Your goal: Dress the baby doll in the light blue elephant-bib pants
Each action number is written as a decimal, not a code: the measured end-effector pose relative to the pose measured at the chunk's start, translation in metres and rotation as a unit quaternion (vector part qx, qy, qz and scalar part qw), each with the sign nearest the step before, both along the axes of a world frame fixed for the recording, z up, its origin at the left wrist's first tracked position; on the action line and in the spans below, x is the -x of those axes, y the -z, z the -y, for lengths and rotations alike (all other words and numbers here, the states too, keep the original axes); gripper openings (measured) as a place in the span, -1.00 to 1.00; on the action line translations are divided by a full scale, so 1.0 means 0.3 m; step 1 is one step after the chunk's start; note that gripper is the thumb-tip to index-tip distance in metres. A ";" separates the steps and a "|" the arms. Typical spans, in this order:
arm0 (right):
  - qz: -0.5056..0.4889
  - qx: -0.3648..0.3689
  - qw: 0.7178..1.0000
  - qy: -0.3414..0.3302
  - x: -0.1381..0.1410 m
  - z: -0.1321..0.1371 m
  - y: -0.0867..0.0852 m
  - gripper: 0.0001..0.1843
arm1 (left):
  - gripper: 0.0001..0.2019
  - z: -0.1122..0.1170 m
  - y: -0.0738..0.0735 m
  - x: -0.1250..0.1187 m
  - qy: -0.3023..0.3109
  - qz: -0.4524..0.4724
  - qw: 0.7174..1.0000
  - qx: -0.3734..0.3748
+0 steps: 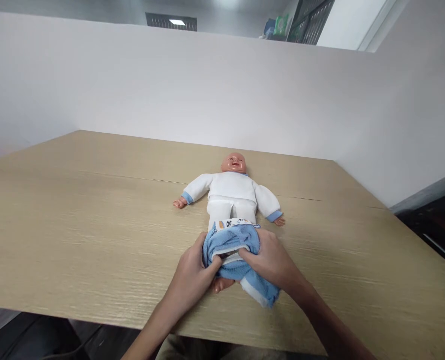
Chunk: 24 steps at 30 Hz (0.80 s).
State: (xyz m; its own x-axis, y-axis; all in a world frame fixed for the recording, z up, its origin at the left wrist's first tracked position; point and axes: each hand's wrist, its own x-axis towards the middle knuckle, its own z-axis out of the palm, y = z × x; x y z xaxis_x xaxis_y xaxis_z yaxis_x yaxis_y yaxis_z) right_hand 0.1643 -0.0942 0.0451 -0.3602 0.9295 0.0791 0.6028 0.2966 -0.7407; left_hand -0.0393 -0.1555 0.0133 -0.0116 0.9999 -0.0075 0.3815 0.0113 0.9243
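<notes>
In the head view, the doll (230, 191) is lying face up on the table (94, 225), its feet pointing toward the wearer, which is apparently keeping its legs within easy reach. Both hands are grasping the blue cloth (232, 241): the left hand (195, 266) is pinching one side and the right hand (274, 257) the other, thumbs pressing at the white-edged opening, probably to hold it spread. The cloth is covering the doll's lower legs, while one foot (223, 285) is showing below.
</notes>
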 end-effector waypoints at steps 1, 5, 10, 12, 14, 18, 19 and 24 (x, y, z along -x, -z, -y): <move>0.001 0.011 1.000 -0.007 0.000 0.003 -0.025 -0.92 | -0.78 0.007 -0.012 0.003 -0.002 -0.002 1.000 0.004; -0.011 0.011 0.999 -0.044 0.013 0.055 -0.124 -0.88 | -0.78 0.072 -0.066 0.013 -0.004 0.030 0.999 0.030; 0.071 0.021 0.996 -0.041 0.035 0.101 -0.133 -0.74 | -0.76 0.130 -0.065 0.024 0.015 0.006 0.997 0.074; 0.120 0.031 0.992 -0.038 0.042 0.103 -0.108 -0.62 | -0.73 0.137 -0.041 0.032 0.028 -0.009 0.995 0.091; 0.144 0.038 0.988 -0.046 0.049 0.106 -0.079 -0.54 | -0.69 0.145 -0.014 0.041 0.032 -0.035 0.994 0.103; 0.152 0.047 0.985 -0.069 0.066 0.123 -0.027 -0.60 | -0.64 0.168 0.043 0.057 0.021 -0.126 0.988 0.082; 0.151 0.045 0.985 -0.072 0.070 0.127 -0.015 -0.62 | -0.63 0.174 0.058 0.060 0.019 -0.139 0.987 0.074; 0.144 0.042 0.984 -0.093 0.075 0.136 0.017 -0.68 | -0.58 0.188 0.119 0.056 0.019 -0.127 0.991 0.041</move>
State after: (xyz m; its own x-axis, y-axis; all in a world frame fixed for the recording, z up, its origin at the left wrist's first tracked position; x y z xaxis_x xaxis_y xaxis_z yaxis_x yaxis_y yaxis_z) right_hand 0.1418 -0.1349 0.0401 -0.5212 0.8442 -0.1251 0.7324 0.3672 -0.5734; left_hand -0.0561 -0.2118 -0.0225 0.0144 0.9958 -0.0908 0.6032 0.0638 0.7950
